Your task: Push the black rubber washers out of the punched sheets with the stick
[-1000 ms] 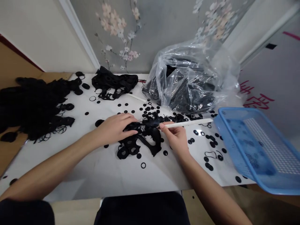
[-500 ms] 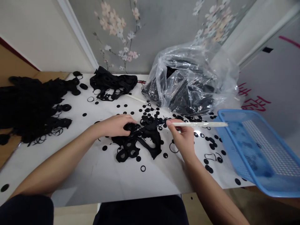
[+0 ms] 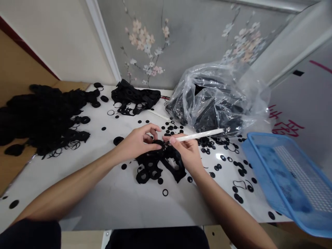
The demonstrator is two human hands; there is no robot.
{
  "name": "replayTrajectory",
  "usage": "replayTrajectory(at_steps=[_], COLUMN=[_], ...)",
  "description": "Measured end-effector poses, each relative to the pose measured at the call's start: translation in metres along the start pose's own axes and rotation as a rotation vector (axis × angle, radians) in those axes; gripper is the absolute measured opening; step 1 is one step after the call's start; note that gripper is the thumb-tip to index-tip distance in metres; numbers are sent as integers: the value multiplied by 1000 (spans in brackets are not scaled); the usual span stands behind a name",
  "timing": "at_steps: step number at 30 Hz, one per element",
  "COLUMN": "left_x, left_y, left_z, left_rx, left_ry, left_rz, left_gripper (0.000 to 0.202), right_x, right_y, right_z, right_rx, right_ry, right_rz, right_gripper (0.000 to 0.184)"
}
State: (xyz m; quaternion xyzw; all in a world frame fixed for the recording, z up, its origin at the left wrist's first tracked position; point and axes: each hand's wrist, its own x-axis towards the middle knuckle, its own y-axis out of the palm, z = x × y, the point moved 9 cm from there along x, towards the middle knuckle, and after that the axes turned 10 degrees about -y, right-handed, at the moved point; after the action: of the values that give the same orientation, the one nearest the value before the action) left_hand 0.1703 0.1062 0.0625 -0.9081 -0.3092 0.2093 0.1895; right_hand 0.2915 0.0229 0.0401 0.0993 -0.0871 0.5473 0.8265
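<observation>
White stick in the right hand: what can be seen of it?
The white stick is slim, straight and slightly glossy, perhaps plastic. It is pinched in the right hand's grip near its left end, between thumb and fingers. It slants, the free end toward picture right, in view overlapping the lower edge of the clear bag. Its working tip is too small to make out.

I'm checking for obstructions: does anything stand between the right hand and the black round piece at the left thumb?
Nothing visible does. The right hand holds the white tool, its left end close to the black round piece at the left hand; whether they touch, I can't tell.
</observation>
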Motion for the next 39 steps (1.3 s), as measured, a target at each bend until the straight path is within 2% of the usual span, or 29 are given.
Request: replayTrajectory(at_steps=[4, 15, 26, 32, 39], left_x=[-6, -6, -6, -5, -5], left_y=[-1, 4, 5, 6, 6], left_z=[-7, -5, -2, -3, -4], left_rx=[-6, 66, 34, 44, 59], left_ry=[28, 42, 50, 53, 74], left_rz=[-78, -78, -127, -138, -148], left_gripper=[40, 32, 26, 22, 18], right_x=[-11, -14, -13, -12, -13], right_y=[-1, -9, -14, -14, -15], right_z=[-7, -15, -13, -12, -16], right_rx=[36, 61, -110, -89, -130], right_ry=[34, 37, 41, 27, 48], right_rz=[-16, -102, -39, -44, -53], right_gripper=[21, 22, 27, 24, 29])
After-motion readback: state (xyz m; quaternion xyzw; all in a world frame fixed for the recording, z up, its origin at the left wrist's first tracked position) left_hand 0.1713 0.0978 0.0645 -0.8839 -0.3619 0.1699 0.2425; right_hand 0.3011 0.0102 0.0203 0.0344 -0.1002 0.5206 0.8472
